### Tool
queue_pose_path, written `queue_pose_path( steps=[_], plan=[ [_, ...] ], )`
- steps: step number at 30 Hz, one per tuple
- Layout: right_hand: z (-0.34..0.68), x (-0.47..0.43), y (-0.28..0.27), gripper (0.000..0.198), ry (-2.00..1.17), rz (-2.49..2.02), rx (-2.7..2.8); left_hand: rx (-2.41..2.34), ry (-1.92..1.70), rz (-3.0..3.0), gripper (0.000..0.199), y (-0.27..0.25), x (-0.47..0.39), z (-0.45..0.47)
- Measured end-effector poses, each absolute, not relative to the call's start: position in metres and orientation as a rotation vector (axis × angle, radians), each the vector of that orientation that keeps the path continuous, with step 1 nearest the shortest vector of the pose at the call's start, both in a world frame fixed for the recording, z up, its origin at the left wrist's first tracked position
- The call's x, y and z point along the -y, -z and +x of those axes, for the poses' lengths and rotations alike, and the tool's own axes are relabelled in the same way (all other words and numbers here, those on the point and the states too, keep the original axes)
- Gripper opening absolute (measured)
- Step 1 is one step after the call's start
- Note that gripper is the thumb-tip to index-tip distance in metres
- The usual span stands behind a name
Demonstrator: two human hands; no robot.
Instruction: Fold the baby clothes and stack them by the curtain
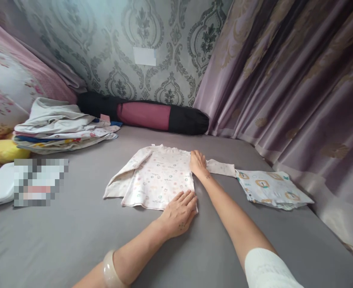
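Patterned shirt (160, 176), spread on the grey sheet (83, 236); apparently being smoothed straight.
Nearer, left hand (179, 213) flat on the lower corner, fingers extended; farther, right hand (198, 163) curled at the upper edge, cannot tell whether gripping; seemingly calls next for an even hold there.

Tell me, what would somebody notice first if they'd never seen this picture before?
Probably the small pale long-sleeved shirt with tiny colourful prints, laid out in the middle of the grey sheet. Next might be the long black-and-maroon roll behind it, in front of the patterned wallpaper. The shiny purple curtain stands out too, hanging in big folds on the right.
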State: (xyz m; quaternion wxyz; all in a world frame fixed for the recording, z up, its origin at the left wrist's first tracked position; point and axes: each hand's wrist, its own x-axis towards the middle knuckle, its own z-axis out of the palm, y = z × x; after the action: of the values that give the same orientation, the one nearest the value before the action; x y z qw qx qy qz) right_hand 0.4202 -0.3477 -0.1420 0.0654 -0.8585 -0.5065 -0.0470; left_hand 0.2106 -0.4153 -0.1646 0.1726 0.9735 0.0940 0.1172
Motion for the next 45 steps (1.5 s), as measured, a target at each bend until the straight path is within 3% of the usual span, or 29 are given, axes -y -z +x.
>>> queue_pose_path(
  steps=[7,19,31,36,45],
  plan=[
    [0.385,0.331,0.164,0.059,-0.199,-2.521,1.618,-0.124,-0.359,2.712,0.047,0.169,0.415,0.209],
    [0.385,0.331,0.173,0.066,-0.113,-2.555,1.624,-0.182,-0.47,2.448,0.032,0.148,0.403,0.201],
    [0.372,0.327,0.167,0.06,-0.134,-2.537,1.626,-1.15,-0.872,2.316,0.03,0.138,0.301,0.09],
    [0.348,0.311,0.167,0.063,-0.204,-2.418,1.723,-1.649,-0.711,2.24,0.039,0.152,0.278,0.063],
    [0.353,0.284,0.173,0.064,-0.156,-2.479,1.587,-1.741,-0.521,2.211,0.04,0.165,0.276,0.063]
  ],
)
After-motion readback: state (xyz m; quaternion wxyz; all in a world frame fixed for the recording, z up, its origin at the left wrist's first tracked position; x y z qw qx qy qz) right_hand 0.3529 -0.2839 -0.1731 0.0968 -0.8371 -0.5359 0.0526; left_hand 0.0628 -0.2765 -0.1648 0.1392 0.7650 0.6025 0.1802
